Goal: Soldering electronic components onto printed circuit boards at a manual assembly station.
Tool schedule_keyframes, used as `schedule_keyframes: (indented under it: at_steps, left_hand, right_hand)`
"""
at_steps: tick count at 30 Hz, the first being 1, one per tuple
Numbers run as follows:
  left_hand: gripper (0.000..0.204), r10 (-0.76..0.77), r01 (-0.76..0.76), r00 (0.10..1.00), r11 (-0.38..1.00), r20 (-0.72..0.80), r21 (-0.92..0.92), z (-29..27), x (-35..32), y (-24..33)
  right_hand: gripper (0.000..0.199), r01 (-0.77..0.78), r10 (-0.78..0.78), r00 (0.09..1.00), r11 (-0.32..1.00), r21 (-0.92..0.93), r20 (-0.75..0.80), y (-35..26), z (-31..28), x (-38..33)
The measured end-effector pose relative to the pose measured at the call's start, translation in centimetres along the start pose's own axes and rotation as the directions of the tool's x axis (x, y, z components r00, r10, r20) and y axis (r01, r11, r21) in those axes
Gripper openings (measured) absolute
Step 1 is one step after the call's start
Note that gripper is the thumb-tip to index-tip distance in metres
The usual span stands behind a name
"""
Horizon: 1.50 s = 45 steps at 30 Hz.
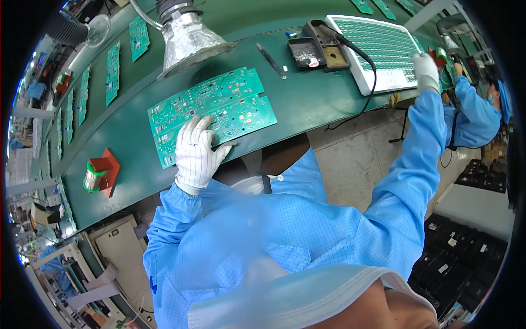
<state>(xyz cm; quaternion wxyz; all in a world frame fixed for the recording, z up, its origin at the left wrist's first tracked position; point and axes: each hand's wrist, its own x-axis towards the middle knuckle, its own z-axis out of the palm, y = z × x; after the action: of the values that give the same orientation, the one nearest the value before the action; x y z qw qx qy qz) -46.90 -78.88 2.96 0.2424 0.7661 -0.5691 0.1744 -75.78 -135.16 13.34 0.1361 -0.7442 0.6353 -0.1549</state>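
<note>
My left hand point(196, 156), in a white striped glove, rests on the near left part of a green circuit board point(235, 88). Its fingers lie on the board and the thumb stands apart along the near edge. The board lies flat on the green bench and looks like two joined panels. Far out to the right, my right hand point(426, 72), also gloved, is at the right side of a white tray point(389, 79) filled with rows of small green pieces. Its fingers look curled together; whatever they hold, if anything, is too small to make out.
Tweezers point(270, 60) and a soldering iron holder point(323, 46) with a black cable lie beyond the board. A solder reel point(94, 176) on a red stand is at left. A foil-covered fume hood point(192, 41) hangs above. More boards point(112, 74) line the conveyor. A co-worker point(474, 112) sits right.
</note>
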Motion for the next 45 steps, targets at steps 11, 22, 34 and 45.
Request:
schedule_keyframes:
  at_steps: [11, 22, 34, 45]
  left_hand:
    - [0.057, -0.147, 0.027, 0.978, 0.787, -0.145, -0.616, -0.3, 2.0, 3.9]
    - [0.055, -0.264, 0.137, 0.945, 0.857, -0.194, -0.496, 0.4, 0.9, 1.7]
    - [0.049, -0.321, 0.309, 0.947, 0.905, 0.006, -0.292, 2.2, 3.7, 0.3]
    - [0.055, -0.296, 0.298, 0.95, 0.955, 0.098, -0.003, 4.0, 4.9, -0.8]
  right_hand:
    - [0.034, -0.836, -0.774, 0.24, 0.141, 0.53, 0.585, -15.0, 13.3, -36.2]
    - [0.036, -0.582, -0.736, 0.361, 0.303, 0.755, 0.573, -17.5, 14.5, -37.9]
    - [0.021, 0.858, -0.948, 0.281, 0.178, 0.483, -0.15, -21.2, 17.9, -27.6]
    - [0.021, 0.901, -0.958, 0.153, 0.033, 0.433, -0.243, -20.9, 23.7, -25.0]
